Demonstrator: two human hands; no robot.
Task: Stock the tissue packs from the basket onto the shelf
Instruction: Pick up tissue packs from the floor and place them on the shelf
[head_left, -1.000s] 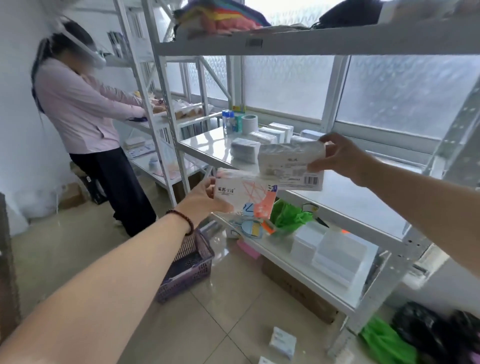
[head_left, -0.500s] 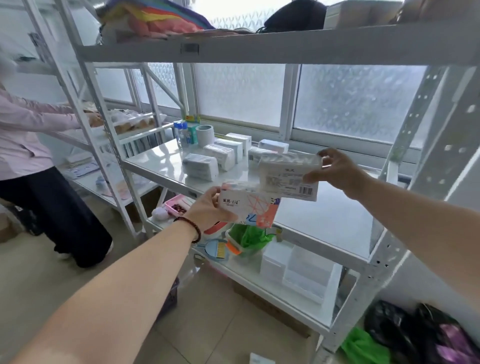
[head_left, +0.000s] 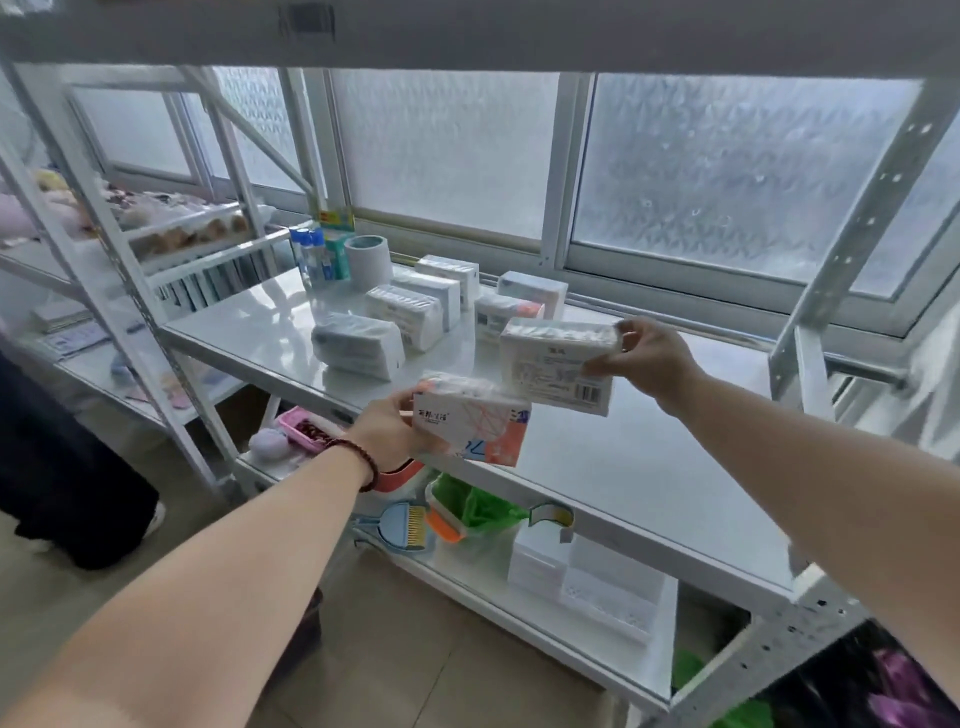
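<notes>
My left hand (head_left: 392, 428) grips a tissue pack with orange and blue print (head_left: 475, 423) at the front edge of the white shelf (head_left: 639, 467). Just above and to the right, my right hand (head_left: 647, 358) holds a white tissue pack with a barcode (head_left: 556, 366) over the shelf board. Several tissue packs (head_left: 405, 314) stand in rows at the shelf's back left. The basket is out of view.
A grey tape roll (head_left: 368, 260) and small bottles (head_left: 311, 254) stand at the shelf's back left corner. The lower shelf holds white boxes (head_left: 587, 577), a green bag (head_left: 478, 506) and a small blue dustpan (head_left: 402, 527). A slanted upright (head_left: 852, 218) rises at right. A person's dark clothing (head_left: 57, 467) is at left.
The view has moved in and down toward the shelf. Both hands with their packs have come forward over the shelf board; the basket and the other person's upper body have left the frame.
</notes>
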